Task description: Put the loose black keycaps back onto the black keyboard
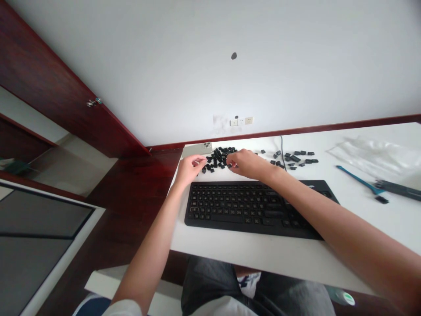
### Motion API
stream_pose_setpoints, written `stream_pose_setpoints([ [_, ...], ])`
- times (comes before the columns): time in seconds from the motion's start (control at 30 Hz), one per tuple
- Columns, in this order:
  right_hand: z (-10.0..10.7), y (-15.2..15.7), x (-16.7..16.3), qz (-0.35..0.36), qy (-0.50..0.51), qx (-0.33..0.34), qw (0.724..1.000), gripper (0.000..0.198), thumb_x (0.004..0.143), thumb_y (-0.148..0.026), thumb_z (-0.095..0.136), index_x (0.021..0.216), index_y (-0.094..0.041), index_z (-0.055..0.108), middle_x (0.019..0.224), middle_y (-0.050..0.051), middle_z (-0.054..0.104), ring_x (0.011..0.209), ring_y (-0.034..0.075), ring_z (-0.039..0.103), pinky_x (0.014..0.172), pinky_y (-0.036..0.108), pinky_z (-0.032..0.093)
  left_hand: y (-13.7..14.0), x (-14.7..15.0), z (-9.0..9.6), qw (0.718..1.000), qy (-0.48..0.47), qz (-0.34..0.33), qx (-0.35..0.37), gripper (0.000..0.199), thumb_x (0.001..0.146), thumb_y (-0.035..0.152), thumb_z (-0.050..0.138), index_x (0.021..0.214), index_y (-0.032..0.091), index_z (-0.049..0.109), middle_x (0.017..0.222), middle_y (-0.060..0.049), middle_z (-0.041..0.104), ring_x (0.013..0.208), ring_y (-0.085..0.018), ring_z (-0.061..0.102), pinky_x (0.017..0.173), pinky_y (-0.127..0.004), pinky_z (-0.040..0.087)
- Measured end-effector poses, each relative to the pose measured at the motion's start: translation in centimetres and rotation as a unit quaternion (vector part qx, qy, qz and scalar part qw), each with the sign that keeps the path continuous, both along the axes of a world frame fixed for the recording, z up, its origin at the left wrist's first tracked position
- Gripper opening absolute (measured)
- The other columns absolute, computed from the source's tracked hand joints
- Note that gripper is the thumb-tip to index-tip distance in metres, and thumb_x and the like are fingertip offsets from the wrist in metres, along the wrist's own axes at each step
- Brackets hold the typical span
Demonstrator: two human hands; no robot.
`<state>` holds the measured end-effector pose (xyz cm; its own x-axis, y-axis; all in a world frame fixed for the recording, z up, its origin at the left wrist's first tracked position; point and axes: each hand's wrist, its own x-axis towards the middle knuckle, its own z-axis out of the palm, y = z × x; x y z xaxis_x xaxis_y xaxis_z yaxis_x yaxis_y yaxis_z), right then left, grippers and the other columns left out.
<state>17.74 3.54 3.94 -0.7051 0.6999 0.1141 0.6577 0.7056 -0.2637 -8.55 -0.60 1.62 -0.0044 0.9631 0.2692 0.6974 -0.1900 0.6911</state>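
A pile of loose black keycaps point(219, 154) lies on the white table behind a black keyboard point(226, 206) whose key wells show no caps. At the left edge of the pile is my left hand point(190, 169), its thumb and forefinger drawn together; what is between them, if anything, is too small to make out. My right hand point(245, 163) reaches over the pile's right side with curled fingers, and a single keycap point(229, 166) shows at its fingertips. My right forearm crosses above the keyboard and hides part of its right end.
A phone point(194, 150) lies at the table's back left corner. More scattered keycaps point(296, 157) and a cable point(282, 149) are right of my hand. Farther right are a blue brush point(358, 179), a dark long-handled tool point(401, 189) and a clear plastic bag point(378, 153). A wall rises behind.
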Motion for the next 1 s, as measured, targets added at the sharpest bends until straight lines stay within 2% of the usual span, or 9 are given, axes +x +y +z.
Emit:
stream_pose_setpoints([
  [0.17,-0.9,0.1,0.1,0.034,-0.048,-0.013,0.998,0.023,0.091,-0.017,0.065,0.106,-0.019,0.082,0.103,0.011,0.081,0.095,0.028,0.074,0.080,0.036,0.053,-0.4,-0.8,-0.5,0.994,0.111,0.021,-0.007,0.015,0.090,0.038,0.074,0.093,0.026,0.083,0.099,-0.004,0.083,0.074,-0.020,0.068,0.076,-0.033,0.050],
  [0.3,-1.1,0.1,0.2,0.030,-0.053,-0.009,0.998,0.021,0.092,-0.021,0.069,0.109,-0.019,0.082,0.107,0.013,0.080,0.103,0.029,0.073,0.086,0.038,0.055,-0.4,-1.0,-0.6,0.989,0.147,0.013,-0.027,0.015,0.085,0.040,0.080,0.093,0.028,0.084,0.089,-0.003,0.082,0.073,-0.021,0.068,0.074,-0.033,0.048],
  [0.47,-1.1,0.3,0.2,0.041,-0.039,0.013,0.998,0.027,0.092,-0.023,0.070,0.117,-0.017,0.080,0.111,0.015,0.079,0.111,0.032,0.070,0.091,0.041,0.055,-0.4,-0.7,-1.0,0.986,0.154,0.010,-0.059,0.013,0.085,0.035,0.079,0.095,0.028,0.083,0.093,-0.003,0.081,0.076,-0.022,0.068,0.074,-0.033,0.048],
  [0.6,-0.7,0.0,-0.1,0.054,-0.004,0.026,0.998,0.024,0.093,-0.021,0.068,0.114,-0.017,0.079,0.112,0.014,0.078,0.111,0.033,0.068,0.091,0.042,0.054,-0.4,-0.6,-1.1,0.989,0.134,-0.002,-0.062,0.011,0.085,0.032,0.079,0.094,0.027,0.082,0.093,-0.004,0.081,0.078,-0.021,0.067,0.075,-0.034,0.048],
  [0.67,-0.2,-0.6,-0.4,0.053,0.016,0.031,0.998,0.022,0.094,-0.022,0.068,0.113,-0.018,0.078,0.111,0.013,0.077,0.108,0.033,0.068,0.088,0.041,0.053,-0.2,-0.6,-1.0,0.995,0.085,-0.002,-0.052,0.014,0.084,0.032,0.079,0.096,0.025,0.082,0.093,-0.005,0.080,0.076,-0.020,0.065,0.074,-0.033,0.048],
  [0.77,0.6,-2.0,-1.3,0.055,0.068,0.036,0.996,0.018,0.095,-0.024,0.067,0.111,-0.019,0.074,0.111,0.011,0.076,0.104,0.030,0.069,0.083,0.038,0.051,-0.1,-0.3,-0.8,0.996,-0.066,-0.026,-0.061,0.024,0.082,0.037,0.080,0.099,0.019,0.081,0.094,-0.007,0.079,0.074,-0.018,0.063,0.068,-0.030,0.047],
  [0.87,1.0,-3.2,-2.1,0.053,0.119,0.042,0.991,0.018,0.096,-0.025,0.067,0.113,-0.019,0.070,0.112,0.011,0.074,0.097,0.028,0.069,0.079,0.035,0.049,-0.2,0.5,-0.5,0.970,-0.219,-0.057,-0.092,0.034,0.079,0.042,0.082,0.101,0.016,0.080,0.088,-0.007,0.077,0.069,-0.014,0.059,0.063,-0.027,0.044],
  [1.0,0.9,-3.6,-2.5,0.046,0.155,0.035,0.986,0.015,0.099,-0.028,0.064,0.108,-0.019,0.070,0.107,0.010,0.075,0.090,0.026,0.070,0.078,0.034,0.048,-0.6,1.9,-0.8,0.926,-0.347,-0.089,-0.122,0.036,0.075,0.040,0.087,0.100,0.016,0.080,0.082,-0.004,0.075,0.064,-0.010,0.056,0.064,-0.025,0.043],
])
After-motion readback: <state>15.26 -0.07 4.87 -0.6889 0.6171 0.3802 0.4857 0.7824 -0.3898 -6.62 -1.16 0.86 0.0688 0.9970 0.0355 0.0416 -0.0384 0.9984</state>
